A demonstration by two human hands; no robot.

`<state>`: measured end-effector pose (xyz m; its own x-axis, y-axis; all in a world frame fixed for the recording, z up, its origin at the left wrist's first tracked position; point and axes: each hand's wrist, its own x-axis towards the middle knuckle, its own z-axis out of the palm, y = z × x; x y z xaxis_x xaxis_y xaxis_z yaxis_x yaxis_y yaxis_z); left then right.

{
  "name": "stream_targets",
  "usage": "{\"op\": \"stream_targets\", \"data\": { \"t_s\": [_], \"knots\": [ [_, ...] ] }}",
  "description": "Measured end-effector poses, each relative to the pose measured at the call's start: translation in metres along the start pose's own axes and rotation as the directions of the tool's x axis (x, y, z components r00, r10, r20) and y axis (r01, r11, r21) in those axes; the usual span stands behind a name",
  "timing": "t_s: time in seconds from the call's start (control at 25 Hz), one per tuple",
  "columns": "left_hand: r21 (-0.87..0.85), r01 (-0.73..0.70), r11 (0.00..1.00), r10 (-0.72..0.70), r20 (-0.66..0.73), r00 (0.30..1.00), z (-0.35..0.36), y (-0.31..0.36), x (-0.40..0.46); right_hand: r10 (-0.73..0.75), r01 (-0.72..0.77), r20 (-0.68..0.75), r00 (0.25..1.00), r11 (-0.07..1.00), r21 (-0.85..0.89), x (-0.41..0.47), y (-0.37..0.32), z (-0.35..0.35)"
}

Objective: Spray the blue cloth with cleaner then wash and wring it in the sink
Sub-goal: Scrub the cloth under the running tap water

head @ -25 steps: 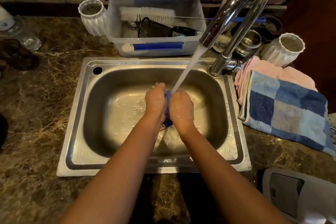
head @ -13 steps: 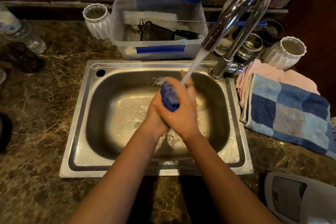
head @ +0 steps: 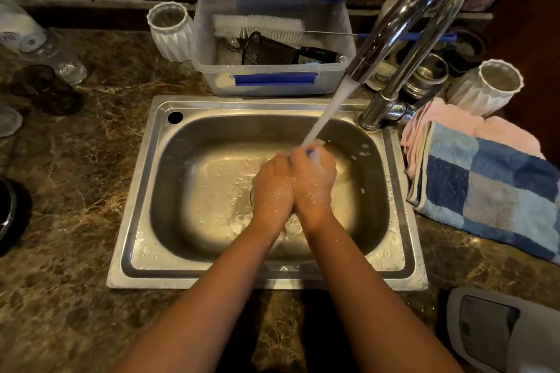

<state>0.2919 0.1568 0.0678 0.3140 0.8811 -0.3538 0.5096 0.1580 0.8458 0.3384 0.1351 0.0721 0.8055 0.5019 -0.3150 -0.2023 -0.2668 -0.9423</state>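
Both hands, left (head: 272, 185) and right (head: 313, 180), pressed together again, fingers clamped round cloth (head: 309, 153), now nearly hidden under stream (head: 327, 110) over sink (head: 397, 191). Washing, wringing next.

i see a brown marbled countertop (head: 75, 185) with a steel sink (head: 133, 251) set into it. behind the sink sits a clear plastic bin (head: 272, 82), with a white ribbed cup (head: 171, 32) just to its left. on the right lie a blue checked towel (head: 491, 188) over a pink cloth (head: 454, 118), beside another white ribbed cup (head: 488, 88).
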Motion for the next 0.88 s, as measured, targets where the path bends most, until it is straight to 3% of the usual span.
{"op": "stream_targets", "data": {
  "t_s": [0.08, 0.2, 0.36, 0.44, 0.48, 0.52, 0.56, 0.68, 0.72, 0.88],
  "knots": [
    [-0.015, -0.067, 0.998, 0.067, -0.023, 0.997, 0.0, 0.001, -0.005, 0.136, -0.131, -0.019, 0.99, 0.975, 0.178, 0.002, 0.0, -0.003],
    [0.13, -0.275, 0.952, 0.285, -0.058, 0.957, 0.001, -0.004, -0.01, 0.329, -0.351, 0.124, 0.936, 0.847, 0.399, 0.006, -0.003, -0.01],
    [-0.289, -0.279, 0.916, 0.232, -0.185, 0.955, -0.01, -0.007, -0.008, 0.341, -0.452, 0.31, 0.887, 0.775, 0.442, 0.007, -0.006, -0.02],
    [-0.186, -0.431, 0.883, 0.383, -0.243, 0.891, -0.014, -0.011, -0.007, 0.376, -0.577, 0.448, 0.811, 0.637, 0.511, 0.003, -0.01, -0.023],
    [-0.078, -0.501, 0.862, 0.482, -0.181, 0.857, -0.015, -0.012, -0.007, 0.36, -0.595, 0.484, 0.798, 0.601, 0.534, 0.001, -0.013, -0.023],
    [0.028, -0.555, 0.831, 0.555, -0.109, 0.825, -0.015, -0.013, -0.006, 0.341, -0.577, 0.482, 0.807, 0.626, 0.524, -0.002, -0.014, -0.02],
    [0.099, -0.58, 0.808, 0.588, -0.08, 0.805, -0.014, -0.018, -0.002, 0.316, -0.522, 0.453, 0.834, 0.718, 0.46, -0.007, -0.013, -0.015],
    [-0.088, -0.403, 0.911, 0.389, -0.14, 0.91, -0.006, -0.015, 0.0, 0.178, -0.24, 0.296, 0.939, 0.952, 0.188, -0.02, -0.007, 0.001],
    [-0.095, -0.35, 0.932, 0.333, -0.157, 0.93, -0.004, -0.013, -0.001, 0.126, -0.163, 0.248, 0.96, 0.978, 0.132, -0.021, -0.006, 0.004],
    [-0.035, -0.413, 0.91, 0.4, -0.19, 0.897, 0.0, -0.009, -0.004, -0.085, 0.083, 0.134, 0.987, 0.996, 0.016, -0.014, 0.001, -0.006]
  ]
}}
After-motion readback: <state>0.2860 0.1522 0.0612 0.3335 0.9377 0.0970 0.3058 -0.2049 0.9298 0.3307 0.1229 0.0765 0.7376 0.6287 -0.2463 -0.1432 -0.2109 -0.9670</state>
